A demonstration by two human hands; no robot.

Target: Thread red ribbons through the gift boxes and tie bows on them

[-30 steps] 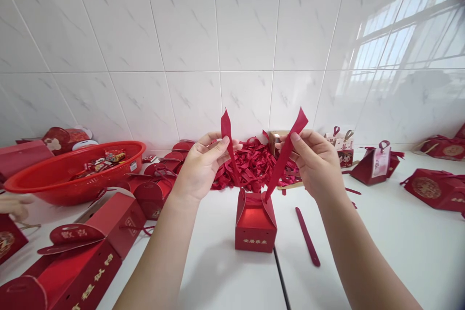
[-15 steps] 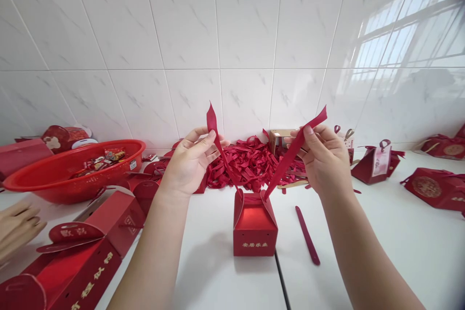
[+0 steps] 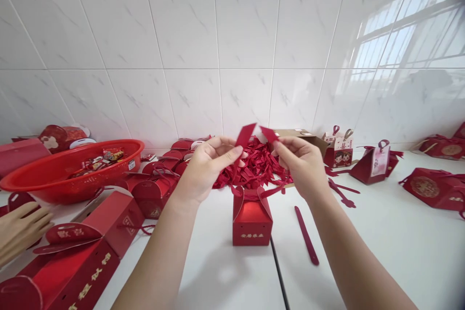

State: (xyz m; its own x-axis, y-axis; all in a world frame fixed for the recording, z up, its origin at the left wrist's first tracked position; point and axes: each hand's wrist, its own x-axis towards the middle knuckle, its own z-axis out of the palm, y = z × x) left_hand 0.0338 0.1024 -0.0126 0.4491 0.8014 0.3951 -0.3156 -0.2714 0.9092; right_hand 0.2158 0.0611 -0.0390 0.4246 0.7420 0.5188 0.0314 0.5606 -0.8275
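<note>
A small red gift box (image 3: 252,232) with gold lettering stands upright on the white table in front of me. A red ribbon (image 3: 245,134) passes through the top of its folded flaps. My left hand (image 3: 213,164) pinches one end of it between thumb and fingers, above the box's left side. The other end is pinched in my right hand (image 3: 300,162), above the right side. Both ends stick up from my fingers, close together but apart. Behind the box lies a heap of loose red ribbons (image 3: 261,167), partly hidden by my hands.
At left, a red plastic basin (image 3: 72,181) holds wrapped sweets; larger red boxes (image 3: 98,252) stand before it. Another person's hand (image 3: 25,230) is at the left edge. A dark red strip (image 3: 306,236) lies to the right. More gift boxes (image 3: 432,188) stand further right.
Both my hands have moved inward, bringing the two ribbon ends close together above the box. The ribbon now runs lower at the flaps. The other person's hand has shifted slightly right.
</note>
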